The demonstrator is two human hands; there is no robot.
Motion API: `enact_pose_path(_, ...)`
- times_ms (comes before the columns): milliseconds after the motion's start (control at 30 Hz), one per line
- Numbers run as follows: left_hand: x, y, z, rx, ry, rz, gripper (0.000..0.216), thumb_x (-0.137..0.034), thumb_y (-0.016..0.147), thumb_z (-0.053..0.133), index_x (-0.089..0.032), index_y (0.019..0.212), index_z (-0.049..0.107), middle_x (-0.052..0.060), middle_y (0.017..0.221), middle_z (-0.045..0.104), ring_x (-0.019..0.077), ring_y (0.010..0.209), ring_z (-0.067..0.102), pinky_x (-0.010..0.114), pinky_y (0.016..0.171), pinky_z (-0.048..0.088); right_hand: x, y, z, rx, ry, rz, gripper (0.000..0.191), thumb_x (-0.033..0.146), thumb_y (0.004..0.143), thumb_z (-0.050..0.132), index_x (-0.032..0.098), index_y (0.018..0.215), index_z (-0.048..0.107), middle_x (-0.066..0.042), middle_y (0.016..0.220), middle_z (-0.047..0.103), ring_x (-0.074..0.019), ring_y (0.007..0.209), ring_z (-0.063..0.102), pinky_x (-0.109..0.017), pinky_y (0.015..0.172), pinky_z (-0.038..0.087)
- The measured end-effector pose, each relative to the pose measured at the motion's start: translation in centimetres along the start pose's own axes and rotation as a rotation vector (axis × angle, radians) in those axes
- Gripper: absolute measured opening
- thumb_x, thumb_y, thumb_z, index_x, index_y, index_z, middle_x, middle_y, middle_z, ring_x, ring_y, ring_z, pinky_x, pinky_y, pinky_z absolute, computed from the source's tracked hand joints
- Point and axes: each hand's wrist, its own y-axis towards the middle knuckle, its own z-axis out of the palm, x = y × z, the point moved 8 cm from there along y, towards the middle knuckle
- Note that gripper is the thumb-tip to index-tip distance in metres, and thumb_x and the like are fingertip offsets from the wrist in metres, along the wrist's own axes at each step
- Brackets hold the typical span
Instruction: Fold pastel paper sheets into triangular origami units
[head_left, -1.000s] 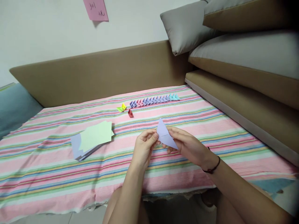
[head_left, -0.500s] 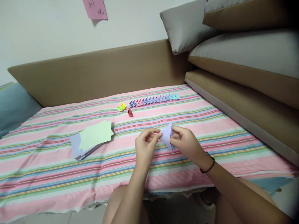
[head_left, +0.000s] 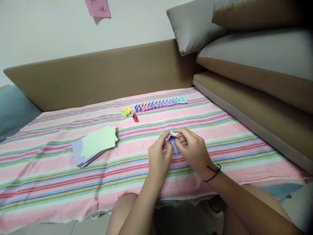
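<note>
My left hand (head_left: 160, 156) and my right hand (head_left: 192, 150) meet above the striped cloth (head_left: 49, 182), both pinching a small folded lilac paper (head_left: 172, 142). Most of the paper is hidden between my fingers. A dark band circles my right wrist. To the left lies a stack of paper sheets (head_left: 94, 146), pale green on top, lilac beneath. Farther back stands a row of small folded paper boats (head_left: 160, 103) in lilac, pink and turquoise, with a yellow-green one (head_left: 126, 112) and a red one (head_left: 135, 117) beside its left end.
A brown padded backrest (head_left: 97, 75) runs along the far side. Brown and grey cushions (head_left: 251, 55) are stacked at the right. A pink note (head_left: 97, 7) hangs on the wall. A blue-grey cushion (head_left: 12, 107) sits at the far left. My knees show below the cloth's front edge.
The lilac paper stood as a tall open triangle between my hands a second ago; it is now folded smaller and nearly closed in my fingers. Both hands have drawn together.
</note>
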Motion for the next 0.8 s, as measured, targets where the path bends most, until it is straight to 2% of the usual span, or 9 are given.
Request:
enact_pose_path(133,-0.5,0.1,-0.4,0.002,0.05,0.059,0.033,-0.015,0.081,0.052,-0.027,0.106,0.069,0.003,0.105,0.07,0.0197,0.093,0.065,0.03,0.083,0.05,-1.2,0.3,0.5,0.112,0.23,0.15,0.023,0.019,0.08,0.049,0.023,0.103,0.055,-0.001,0.077,0.065,-0.0148,0.059,0.061,-0.025,0.054,0.046)
enact_pose_path(233,-0.4,0.4,-1.0,-0.031,-0.02,0.037,0.029,-0.013,0.079,0.054,-0.027,0.097,0.073,0.003,0.108,0.069,0.0216,0.104,0.061,0.033,0.091,0.046,-1.5,0.5,0.9,0.183,0.481,0.204,0.025,0.017,0.079,0.051,0.023,0.103,0.055,-0.002,0.088,0.067,-0.0164,0.072,0.066,-0.026,0.064,0.051)
enact_pose_path(300,-0.1,0.6,-1.3,-0.042,-0.094,-0.022,0.027,-0.013,0.077,0.055,-0.025,0.093,0.074,0.005,0.108,0.069,0.022,0.104,0.061,0.033,0.089,0.047,-1.5,0.7,1.0,0.213,0.588,0.217,0.022,0.016,0.078,0.052,0.021,0.099,0.058,-0.004,0.096,0.067,-0.018,0.082,0.066,-0.029,0.073,0.053)
enact_pose_path(400,0.4,0.7,-1.5,-0.058,-0.221,-0.131,0.022,-0.016,0.077,0.056,-0.021,0.088,0.074,0.006,0.106,0.07,0.0221,0.102,0.062,0.033,0.085,0.05,-1.4,0.7,1.2,0.257,0.658,0.244,0.023,0.016,0.077,0.053,0.02,0.098,0.062,-0.004,0.097,0.068,-0.0196,0.089,0.066,-0.033,0.08,0.052)
enact_pose_path(533,0.8,0.8,-1.9,-0.1,-0.282,-0.208,0.015,-0.023,0.071,0.067,-0.018,0.084,0.074,0.007,0.097,0.071,0.0218,0.096,0.064,0.03,0.081,0.051,-1.3,0.5,1.4,0.274,0.684,0.27,0.023,0.022,0.08,0.055,0.019,0.1,0.065,-0.004,0.088,0.07,-0.0198,0.084,0.066,-0.036,0.081,0.053)
enact_pose_path(667,1.5,0.8,-1.7,-0.082,-0.341,-0.278,0.02,-0.023,0.063,0.076,-0.016,0.082,0.071,0.006,0.083,0.073,0.0185,0.078,0.067,0.028,0.069,0.052,-2.0,0.5,1.2,0.205,0.729,0.319,0.022,0.03,0.076,0.065,0.019,0.096,0.066,-0.005,0.093,0.071,-0.0203,0.087,0.066,-0.034,0.076,0.055)
enact_pose_path(800,1.7,0.8,-1.4,-0.049,-0.445,-0.316,0.033,-0.022,0.061,0.079,-0.017,0.091,0.067,0.006,0.089,0.073,0.0187,0.08,0.068,0.028,0.072,0.053,-3.1,0.4,1.4,0.204,0.785,0.41,0.035,0.031,0.072,0.071,0.019,0.103,0.062,-0.005,0.086,0.072,-0.0191,0.079,0.068,-0.035,0.075,0.056)
